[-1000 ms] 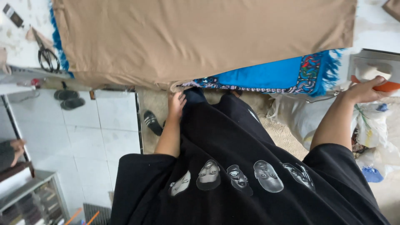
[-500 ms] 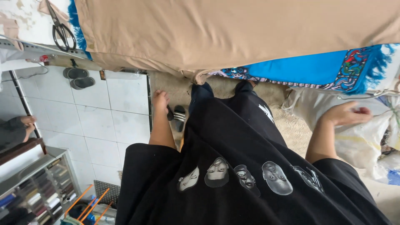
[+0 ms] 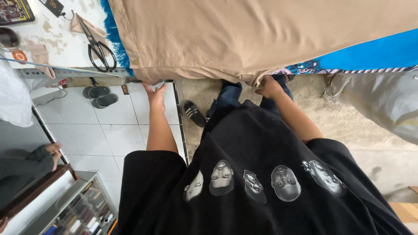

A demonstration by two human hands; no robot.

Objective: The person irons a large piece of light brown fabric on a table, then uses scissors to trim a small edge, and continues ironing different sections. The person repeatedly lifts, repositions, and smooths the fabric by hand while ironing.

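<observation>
- Head view: tan fabric (image 3: pixel 261 35) lies spread over the worktable, its near edge hanging.
- Left hand (image 3: pixel 155 95) open, fingertips touching that edge.
- Right hand (image 3: pixel 269 87) pinches the hem.
- Fabric looks soft, light, floppy; best held along the hem.

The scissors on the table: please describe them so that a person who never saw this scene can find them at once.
Start at the white, stained table, left of the big tan cloth and its blue fringe. The scissors lie there on a small beige fabric scrap, above the left hand. They are the only black, long-bladed tool with two loop handles.
</observation>
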